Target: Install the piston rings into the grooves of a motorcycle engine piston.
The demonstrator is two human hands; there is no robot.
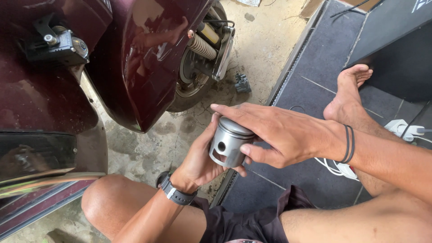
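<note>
Mount: the single camera is sitting on the person's head
Direction: it is looking steeply down and slightly forward, over the person's lap
Range: it is viewing the left hand (198, 162) and right hand (279, 132) at close range, near frame centre, around a metal piston (228, 141)
Coverage: it is taking in the maroon scooter (135, 63) at upper left, the concrete floor (261, 40) ahead and the dark mat (315, 67) at right
Shared field: only one view is recording, so no overlap is occurring
</note>
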